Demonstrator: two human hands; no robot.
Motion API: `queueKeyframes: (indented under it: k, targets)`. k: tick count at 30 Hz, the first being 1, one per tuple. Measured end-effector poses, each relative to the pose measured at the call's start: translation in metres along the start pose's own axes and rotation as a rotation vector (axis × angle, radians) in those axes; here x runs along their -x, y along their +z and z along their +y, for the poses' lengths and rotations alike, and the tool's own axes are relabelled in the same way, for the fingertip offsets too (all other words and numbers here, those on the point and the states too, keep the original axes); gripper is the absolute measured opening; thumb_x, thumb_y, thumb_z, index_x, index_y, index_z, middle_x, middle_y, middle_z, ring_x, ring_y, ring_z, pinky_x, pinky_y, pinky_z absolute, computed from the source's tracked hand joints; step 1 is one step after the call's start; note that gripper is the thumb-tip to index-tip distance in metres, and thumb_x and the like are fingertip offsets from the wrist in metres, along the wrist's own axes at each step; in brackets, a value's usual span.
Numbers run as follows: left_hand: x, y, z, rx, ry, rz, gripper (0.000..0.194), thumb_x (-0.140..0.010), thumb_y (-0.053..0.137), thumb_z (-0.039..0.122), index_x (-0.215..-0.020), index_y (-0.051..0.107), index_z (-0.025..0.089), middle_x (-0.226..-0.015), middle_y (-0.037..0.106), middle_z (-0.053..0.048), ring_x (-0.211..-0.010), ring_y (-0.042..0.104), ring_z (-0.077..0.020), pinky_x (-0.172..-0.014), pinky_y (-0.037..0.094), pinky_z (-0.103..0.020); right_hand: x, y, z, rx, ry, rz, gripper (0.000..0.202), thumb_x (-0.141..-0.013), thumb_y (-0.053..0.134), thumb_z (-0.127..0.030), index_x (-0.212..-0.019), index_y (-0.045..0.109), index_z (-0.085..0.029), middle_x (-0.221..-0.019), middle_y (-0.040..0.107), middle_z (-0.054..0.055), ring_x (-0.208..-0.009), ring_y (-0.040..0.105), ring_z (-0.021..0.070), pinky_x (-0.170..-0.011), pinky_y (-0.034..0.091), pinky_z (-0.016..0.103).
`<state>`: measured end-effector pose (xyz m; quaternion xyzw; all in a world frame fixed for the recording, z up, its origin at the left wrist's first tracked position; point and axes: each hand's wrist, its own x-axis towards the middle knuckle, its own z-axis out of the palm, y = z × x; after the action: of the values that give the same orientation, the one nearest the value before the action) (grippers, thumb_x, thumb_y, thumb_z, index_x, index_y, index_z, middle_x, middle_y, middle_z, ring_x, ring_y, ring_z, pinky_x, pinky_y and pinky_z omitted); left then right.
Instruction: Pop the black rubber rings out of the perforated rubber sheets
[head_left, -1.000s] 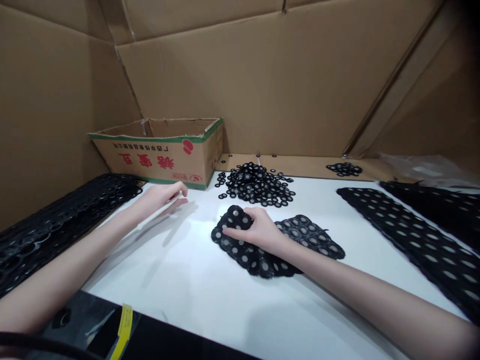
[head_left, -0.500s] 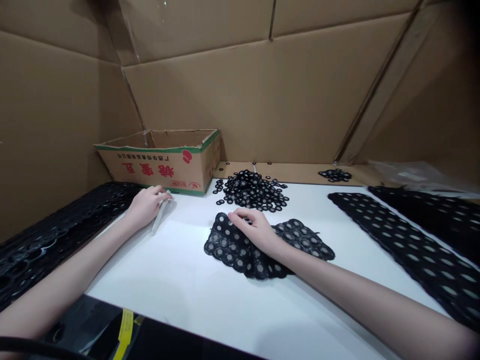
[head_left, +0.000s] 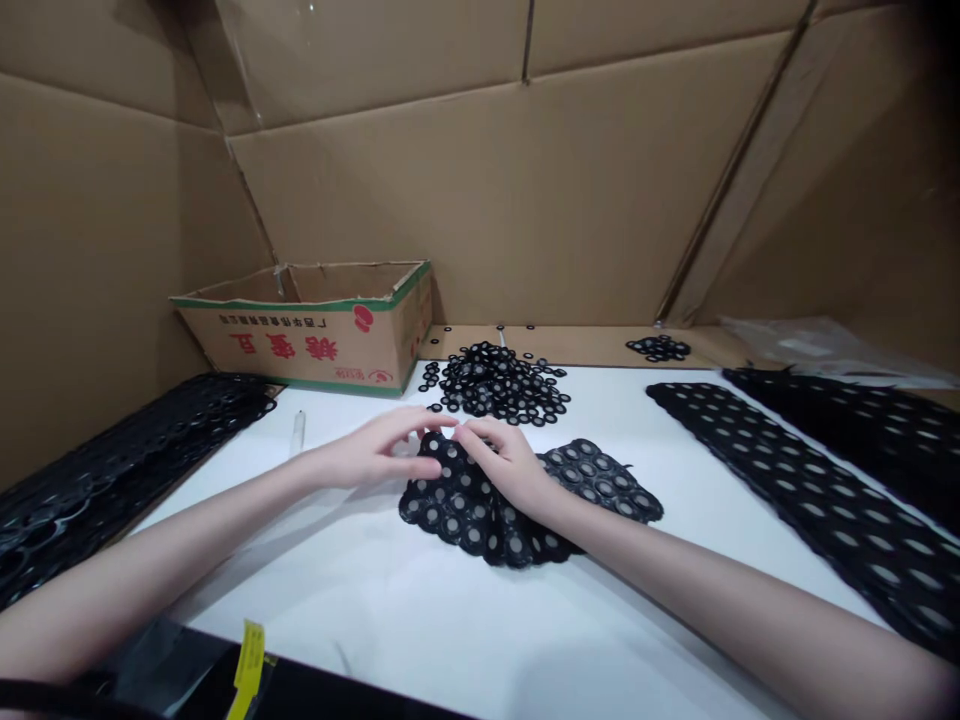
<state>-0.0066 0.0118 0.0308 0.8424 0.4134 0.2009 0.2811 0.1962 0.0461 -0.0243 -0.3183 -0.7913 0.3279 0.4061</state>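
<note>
On the white table lies a black sheet (head_left: pixel 465 510) made of joined rings with pale round centres, bent upward at its left part. My right hand (head_left: pixel 510 462) is closed on the raised part, its fingertips at the upper edge and partly hidden. My left hand (head_left: pixel 386 445) is at the sheet's left corner, thumb in front and forefinger near the top edge, with a gap between them. A slim whitish pen-like tool (head_left: pixel 298 432) lies on the table, left of and beyond my left hand. Just behind the sheet is a heap of loose black rings (head_left: pixel 499 380).
A cardboard box (head_left: pixel 315 345) with red print stands at the back left. Black ring sheets (head_left: pixel 795 480) lie along the right, and more black material (head_left: pixel 112 450) along the left. A small ring pile (head_left: pixel 660 348) and clear plastic (head_left: pixel 810 345) are at the back right.
My left hand has let go of the whitish tool and moved right to the sheet's left corner. My right hand keeps its hold, and the view has shifted slightly.
</note>
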Motion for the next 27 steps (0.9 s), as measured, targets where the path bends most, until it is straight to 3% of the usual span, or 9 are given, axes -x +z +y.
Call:
queueKeyframes:
  k: [2, 7, 13, 15, 18, 21, 23, 25, 27]
  targets:
    - [-0.014, 0.010, -0.002, 0.095, -0.046, -0.029, 0.051, -0.079, 0.067, 0.039, -0.126, 0.056, 0.022, -0.119, 0.062, -0.005, -0.103, 0.055, -0.0211, -0.082, 0.043, -0.027, 0.001, 0.000, 0.000, -0.019, 0.005, 0.044, 0.029, -0.092, 0.042, -0.036, -0.071, 0.055, -0.020, -0.070, 0.060, 0.000, -0.070, 0.051, 0.0165, -0.069, 0.038, 0.030]
    - [-0.033, 0.011, -0.006, 0.439, -0.339, -0.043, 0.024, -0.064, 0.075, 0.031, -0.082, 0.070, 0.015, -0.071, 0.065, 0.001, -0.071, 0.057, -0.0149, -0.067, 0.040, -0.025, 0.006, -0.002, -0.005, 0.048, -0.078, 0.310, 0.018, -0.092, 0.040, -0.031, -0.079, 0.047, -0.022, -0.079, 0.056, 0.002, -0.076, 0.051, 0.0173, -0.070, 0.040, 0.032]
    - [-0.031, -0.008, 0.020, 0.871, -0.443, 0.115, 0.024, -0.056, 0.079, 0.021, -0.075, 0.067, 0.013, -0.070, 0.064, 0.000, -0.066, 0.057, -0.0121, -0.063, 0.040, -0.022, 0.018, -0.007, -0.047, 0.298, -0.717, 0.365, 0.007, -0.082, 0.048, -0.018, -0.083, 0.055, -0.021, -0.089, 0.061, 0.005, -0.087, 0.052, 0.0210, -0.080, 0.037, 0.041]
    - [-0.033, -0.013, 0.029, 0.957, -0.448, 0.168, 0.024, -0.058, 0.078, 0.020, -0.078, 0.066, 0.013, -0.071, 0.064, 0.000, -0.065, 0.058, -0.0114, -0.063, 0.042, -0.022, 0.026, 0.001, -0.064, 0.288, -0.877, 0.301, 0.008, -0.083, 0.048, -0.022, -0.082, 0.056, -0.020, -0.078, 0.062, 0.003, -0.080, 0.051, 0.0197, -0.076, 0.036, 0.040]
    - [-0.035, -0.017, 0.043, 1.054, -0.412, 0.246, 0.025, -0.064, 0.077, 0.021, -0.085, 0.065, 0.015, -0.078, 0.065, -0.001, -0.067, 0.061, -0.0124, -0.063, 0.045, -0.022, 0.040, 0.021, -0.081, 0.089, -1.032, 0.023, 0.017, -0.086, 0.050, -0.029, -0.072, 0.054, -0.019, -0.059, 0.053, -0.004, -0.060, 0.046, 0.0122, -0.064, 0.037, 0.031]
    - [-0.031, -0.018, 0.062, 1.080, -0.321, 0.256, 0.024, -0.071, 0.074, 0.026, -0.091, 0.064, 0.016, -0.080, 0.065, -0.001, -0.067, 0.062, -0.0120, -0.062, 0.046, -0.021, 0.051, 0.034, -0.083, -0.243, -0.641, -0.356, 0.010, -0.085, 0.054, -0.027, -0.080, 0.057, -0.020, -0.065, 0.056, -0.005, -0.061, 0.051, 0.0080, -0.067, 0.043, 0.023]
    - [-0.022, -0.019, 0.076, 1.070, -0.277, 0.261, 0.026, -0.073, 0.073, 0.026, -0.094, 0.063, 0.017, -0.081, 0.064, -0.001, -0.068, 0.061, -0.0110, -0.061, 0.046, -0.019, 0.054, 0.034, -0.077, -0.371, -0.238, -0.479, 0.031, -0.077, 0.065, -0.037, -0.103, 0.059, -0.021, -0.088, 0.061, 0.001, -0.070, 0.055, 0.0108, -0.063, 0.047, 0.023]
    - [-0.010, -0.019, 0.086, 1.050, -0.249, 0.271, 0.027, -0.073, 0.074, 0.025, -0.095, 0.061, 0.018, -0.083, 0.064, -0.001, -0.069, 0.061, -0.0106, -0.060, 0.046, -0.018, 0.052, 0.033, -0.064, -0.403, 0.052, -0.388, 0.041, -0.074, 0.068, -0.042, -0.109, 0.058, -0.022, -0.095, 0.063, 0.004, -0.075, 0.058, 0.0153, -0.062, 0.050, 0.027]
    - [0.004, -0.022, 0.092, 1.016, -0.236, 0.279, 0.026, -0.072, 0.074, 0.024, -0.094, 0.060, 0.018, -0.083, 0.064, -0.001, -0.068, 0.061, -0.0111, -0.059, 0.047, -0.018, 0.045, 0.031, -0.047, -0.401, 0.114, -0.298, 0.031, -0.071, 0.070, -0.043, -0.096, 0.064, -0.025, -0.093, 0.067, 0.004, -0.081, 0.063, 0.0206, -0.064, 0.053, 0.032]
